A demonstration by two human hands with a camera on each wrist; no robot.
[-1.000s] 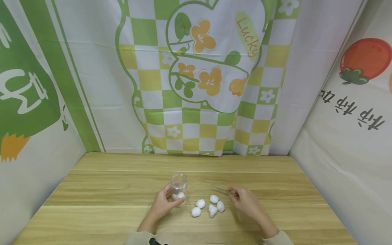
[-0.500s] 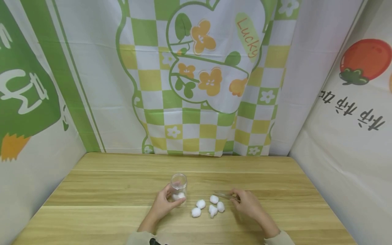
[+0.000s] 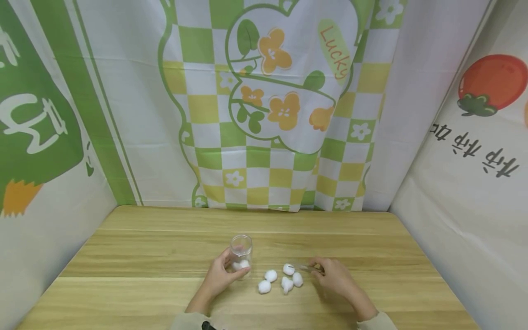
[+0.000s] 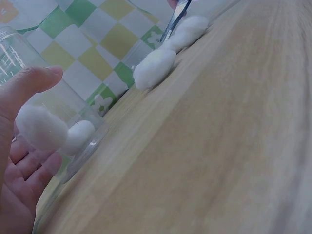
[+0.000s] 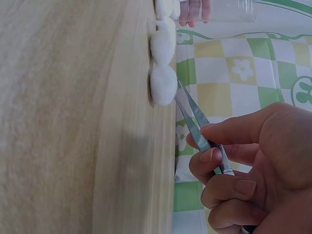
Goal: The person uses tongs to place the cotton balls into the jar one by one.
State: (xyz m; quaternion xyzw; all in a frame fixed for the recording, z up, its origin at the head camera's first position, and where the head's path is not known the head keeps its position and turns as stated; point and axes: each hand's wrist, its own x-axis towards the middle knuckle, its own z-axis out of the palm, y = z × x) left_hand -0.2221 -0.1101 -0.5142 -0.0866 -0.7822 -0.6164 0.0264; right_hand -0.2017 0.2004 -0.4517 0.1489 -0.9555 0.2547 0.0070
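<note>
Head view: R hand (image 3: 336,277) pinches silver metal tweezers (image 5: 196,131), tips slightly apart, at rearmost round white cotton ball (image 3: 288,271) on tan wood table (image 3: 165,247); L hand (image 3: 220,275) curled round clear cylindrical jar (image 3: 241,250). Ball prob. v. light, soft; nip mid-body, gently.

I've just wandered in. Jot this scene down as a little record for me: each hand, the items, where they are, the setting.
Left hand: the hand grips a clear jar, mouth up
Jar contents: white cotton balls, at least two visible
Right hand: the hand pinches metal tweezers
Tweezer tips: slightly apart, at the farthest loose ball; contact unclear
Loose balls: five, between the hands
Surface: wooden table
Backdrop: checked cloth in green, yellow and white
</note>
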